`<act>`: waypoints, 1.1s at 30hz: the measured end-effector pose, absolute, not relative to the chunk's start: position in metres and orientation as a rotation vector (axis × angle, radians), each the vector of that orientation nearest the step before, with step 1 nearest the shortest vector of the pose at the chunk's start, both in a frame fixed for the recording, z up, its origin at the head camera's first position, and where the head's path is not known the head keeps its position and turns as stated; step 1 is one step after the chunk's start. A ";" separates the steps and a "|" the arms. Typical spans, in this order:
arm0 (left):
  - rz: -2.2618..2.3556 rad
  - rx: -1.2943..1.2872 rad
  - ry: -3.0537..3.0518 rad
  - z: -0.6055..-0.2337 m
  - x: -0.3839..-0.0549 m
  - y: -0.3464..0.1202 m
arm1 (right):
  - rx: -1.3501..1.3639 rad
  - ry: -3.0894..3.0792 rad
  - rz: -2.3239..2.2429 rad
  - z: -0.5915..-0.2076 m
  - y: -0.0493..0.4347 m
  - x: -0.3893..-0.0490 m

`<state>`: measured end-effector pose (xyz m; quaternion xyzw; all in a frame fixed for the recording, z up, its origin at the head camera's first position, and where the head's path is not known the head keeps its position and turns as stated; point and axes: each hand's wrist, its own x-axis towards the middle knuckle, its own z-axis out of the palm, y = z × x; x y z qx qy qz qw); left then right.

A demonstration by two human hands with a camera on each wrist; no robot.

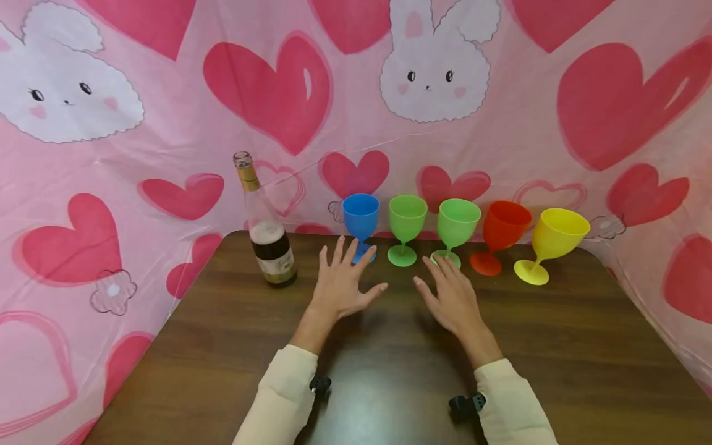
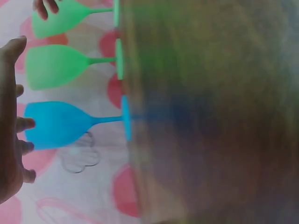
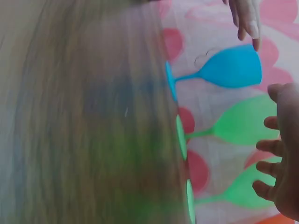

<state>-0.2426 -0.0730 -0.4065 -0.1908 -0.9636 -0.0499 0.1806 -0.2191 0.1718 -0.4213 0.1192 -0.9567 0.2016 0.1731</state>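
Blue goblet [image 1: 361,217]: smooth, round-bowled (plastic-looking); left hand [image 1: 339,287], right hand [image 1: 453,298] apart, outstretched.

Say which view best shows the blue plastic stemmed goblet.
Right wrist: bowl, stem and foot of the blue plastic stemmed goblet show, the left hand barely overlapping the rim. Head: that hand partly covers the foot. Left wrist: its fingers overlap the bowl.

I see smooth plastic goblets [image 1: 408,219], a shiny glass bottle [image 1: 269,240], my matt cloth sleeves [image 1: 282,395] and a wood-grained table [image 1: 384,371] (glossy where light catches it).
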 end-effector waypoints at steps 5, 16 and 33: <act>-0.217 -0.524 -2.645 -0.392 -0.234 -0.086 | 0.441 -2.628 1.067 -0.411 0.151 -0.219; -0.652 -0.360 -2.505 -0.375 -0.219 -0.128 | 0.449 -2.569 1.642 -0.418 0.116 -0.242; -1.282 0.038 -1.821 -0.379 -0.229 -0.201 | 0.343 -2.520 1.885 -0.424 0.079 -0.293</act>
